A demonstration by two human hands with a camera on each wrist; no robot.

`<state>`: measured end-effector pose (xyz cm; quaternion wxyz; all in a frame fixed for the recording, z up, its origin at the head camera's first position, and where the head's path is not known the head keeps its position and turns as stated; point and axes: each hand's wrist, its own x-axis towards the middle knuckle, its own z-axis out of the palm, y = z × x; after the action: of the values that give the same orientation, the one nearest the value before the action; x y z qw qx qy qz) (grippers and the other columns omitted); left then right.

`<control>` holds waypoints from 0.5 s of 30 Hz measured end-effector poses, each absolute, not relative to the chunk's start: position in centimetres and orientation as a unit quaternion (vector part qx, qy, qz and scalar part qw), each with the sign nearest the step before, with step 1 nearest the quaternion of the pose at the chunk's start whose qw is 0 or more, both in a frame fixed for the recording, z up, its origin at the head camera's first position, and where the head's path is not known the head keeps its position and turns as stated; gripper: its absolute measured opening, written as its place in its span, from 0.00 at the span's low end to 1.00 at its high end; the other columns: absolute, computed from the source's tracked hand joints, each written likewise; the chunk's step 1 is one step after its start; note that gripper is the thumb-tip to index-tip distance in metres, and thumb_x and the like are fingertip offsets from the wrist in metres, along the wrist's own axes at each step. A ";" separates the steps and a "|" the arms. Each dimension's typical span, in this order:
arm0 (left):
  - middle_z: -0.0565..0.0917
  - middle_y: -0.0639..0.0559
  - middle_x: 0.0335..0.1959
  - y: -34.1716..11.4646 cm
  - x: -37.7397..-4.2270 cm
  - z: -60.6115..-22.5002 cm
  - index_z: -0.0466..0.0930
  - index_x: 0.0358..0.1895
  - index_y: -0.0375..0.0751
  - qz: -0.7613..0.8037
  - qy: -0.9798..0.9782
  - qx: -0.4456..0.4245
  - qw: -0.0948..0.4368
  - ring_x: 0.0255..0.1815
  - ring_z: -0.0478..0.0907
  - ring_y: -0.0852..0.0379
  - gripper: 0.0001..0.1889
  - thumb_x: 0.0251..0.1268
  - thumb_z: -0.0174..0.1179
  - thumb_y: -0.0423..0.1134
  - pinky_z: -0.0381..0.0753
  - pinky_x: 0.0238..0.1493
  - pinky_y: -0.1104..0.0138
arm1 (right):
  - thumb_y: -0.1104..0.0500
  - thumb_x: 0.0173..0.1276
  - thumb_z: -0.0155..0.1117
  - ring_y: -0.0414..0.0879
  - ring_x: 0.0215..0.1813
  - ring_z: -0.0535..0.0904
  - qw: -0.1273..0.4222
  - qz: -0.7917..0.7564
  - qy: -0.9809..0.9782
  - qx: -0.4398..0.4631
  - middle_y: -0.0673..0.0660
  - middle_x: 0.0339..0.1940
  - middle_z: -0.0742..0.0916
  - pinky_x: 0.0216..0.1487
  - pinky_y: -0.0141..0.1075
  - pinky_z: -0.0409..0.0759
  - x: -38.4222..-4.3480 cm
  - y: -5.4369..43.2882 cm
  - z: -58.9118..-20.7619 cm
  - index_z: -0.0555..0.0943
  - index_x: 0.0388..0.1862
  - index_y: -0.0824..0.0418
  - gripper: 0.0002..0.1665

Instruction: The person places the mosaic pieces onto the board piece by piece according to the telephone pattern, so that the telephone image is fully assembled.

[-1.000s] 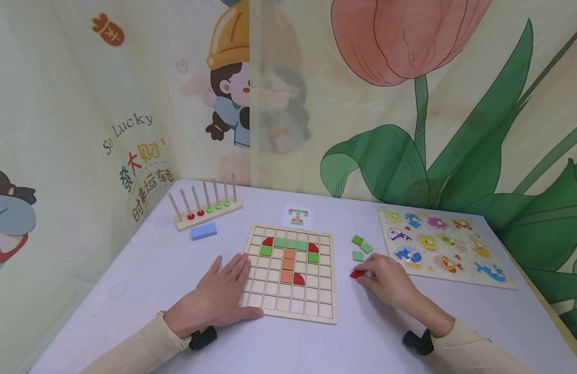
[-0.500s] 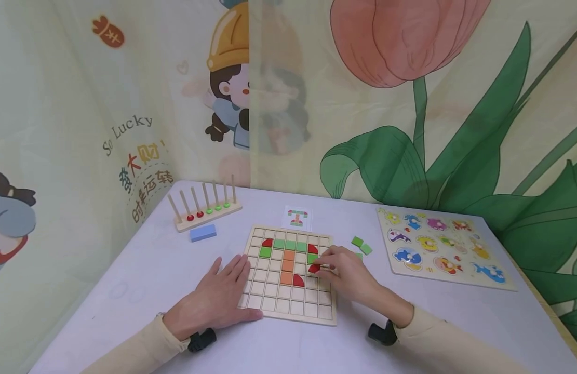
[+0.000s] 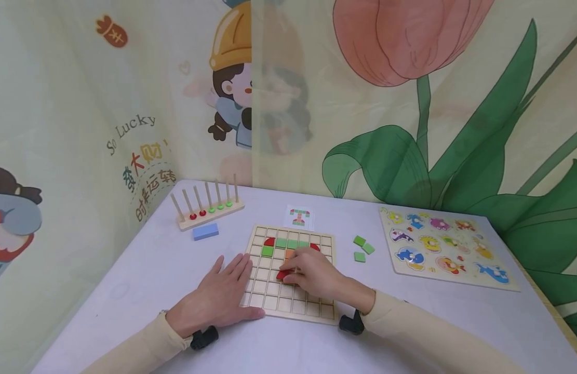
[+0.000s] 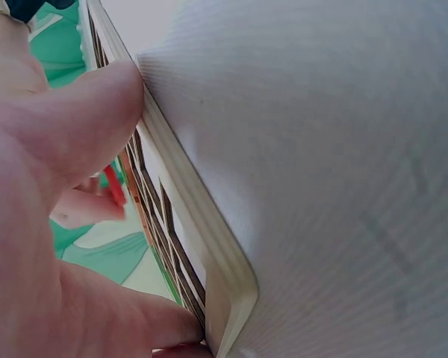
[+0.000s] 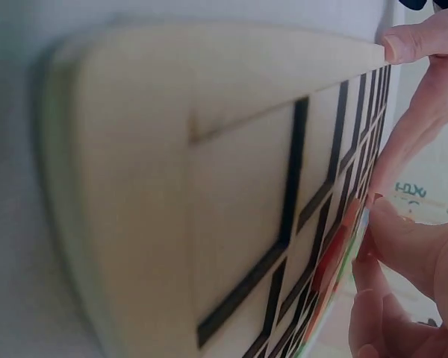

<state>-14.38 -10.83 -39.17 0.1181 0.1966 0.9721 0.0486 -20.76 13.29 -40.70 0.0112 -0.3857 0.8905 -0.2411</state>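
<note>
My left hand point(image 3: 215, 296) lies with straight fingers along the left edge of a wooden grid board point(image 3: 284, 305). Over the board's middle, my right hand point(image 3: 318, 275) pinches a red quarter-circle tile point(image 3: 282, 274) between thumb and fingers. That tile also shows in the left wrist view as a red piece point(image 4: 114, 186) held off the board. In the grid sit a red corner tile point(image 3: 269, 242), a green square tile point(image 3: 267, 251), a row of light green tiles point(image 3: 292, 243) and an orange tile point(image 3: 289, 254). My right hand hides other cells. In the right wrist view, a red tile point(image 5: 332, 261) lies in the grid.
Several loose green tiles point(image 3: 360, 257) lie right of the board. Behind it is a pattern card point(image 3: 299, 217). A peg stand with rings point(image 3: 211, 214) and a blue block point(image 3: 205, 232) stand back left; an animal puzzle board point(image 3: 444, 246) lies at right.
My right hand has carried the red quarter-circle tile leftward from beside the loose green tiles to above the board's middle. My left hand has stayed at the board's left edge.
</note>
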 end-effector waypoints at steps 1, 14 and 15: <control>0.58 0.36 0.83 -10.8 -14.3 -39.1 0.57 0.79 0.28 0.050 0.972 0.196 0.119 0.85 0.53 0.41 0.58 0.60 0.60 0.74 0.49 0.81 0.37 | 0.58 0.65 0.76 0.40 0.42 0.78 0.012 -0.237 0.890 -0.390 0.49 0.40 0.89 0.43 0.29 0.78 -20.8 13.2 -40.8 0.91 0.50 0.58 0.14; 0.57 0.37 0.83 -11.0 -14.4 -39.4 0.57 0.79 0.29 0.056 0.971 0.196 0.121 0.85 0.52 0.41 0.58 0.61 0.59 0.75 0.48 0.81 0.38 | 0.56 0.64 0.77 0.37 0.40 0.80 0.041 -0.207 0.893 -0.397 0.49 0.36 0.91 0.39 0.25 0.76 -21.4 11.3 -40.3 0.92 0.48 0.56 0.14; 0.56 0.37 0.83 -11.0 -14.4 -39.4 0.56 0.79 0.30 0.055 0.972 0.196 0.121 0.86 0.52 0.42 0.58 0.61 0.59 0.75 0.48 0.82 0.38 | 0.56 0.63 0.77 0.38 0.40 0.80 0.044 -0.207 0.894 -0.394 0.49 0.36 0.90 0.39 0.25 0.76 -21.3 11.2 -40.2 0.92 0.48 0.56 0.14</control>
<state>-14.42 -10.99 -39.41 0.1212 0.1960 0.9715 0.0552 -21.35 11.22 -40.20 0.0438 -0.3942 0.8943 -0.2073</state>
